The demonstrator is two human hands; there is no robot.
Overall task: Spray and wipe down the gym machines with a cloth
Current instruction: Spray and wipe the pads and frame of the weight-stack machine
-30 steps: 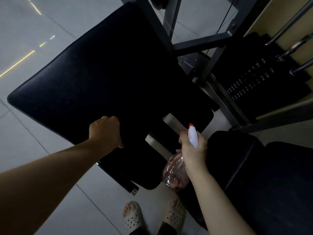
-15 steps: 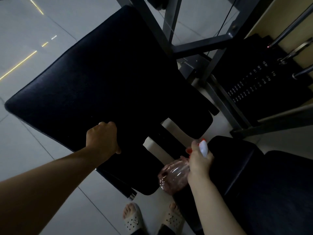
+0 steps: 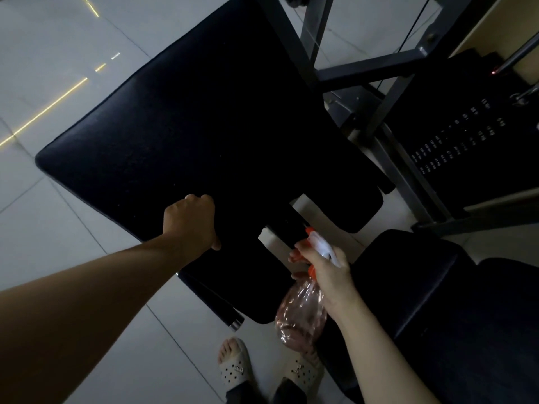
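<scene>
A large black padded seat (image 3: pixel 204 126) of a gym machine fills the middle of the head view. My left hand (image 3: pixel 191 221) rests at the pad's near edge, knuckles up and fingers curled, seemingly around a dark cloth that hardly stands out against the black pad. To the right, my right hand (image 3: pixel 329 272) grips a spray bottle (image 3: pixel 302 316) by the neck. The bottle is clear and pinkish with a white and orange head. Its nozzle points up and left toward the pad, and a finger lies on the orange trigger.
Grey steel frame bars (image 3: pixel 364 68) cross behind the pad, with a black weight stack (image 3: pixel 466 141) at the right. A second black pad (image 3: pixel 452 301) sits at the lower right. My feet in pale sandals (image 3: pixel 236 365) stand on the grey tiled floor (image 3: pixel 58 53).
My right hand dropped lower and tipped the bottle, so the nozzle now aims at the pad. My left hand stayed curled at the pad's edge, shifting only slightly.
</scene>
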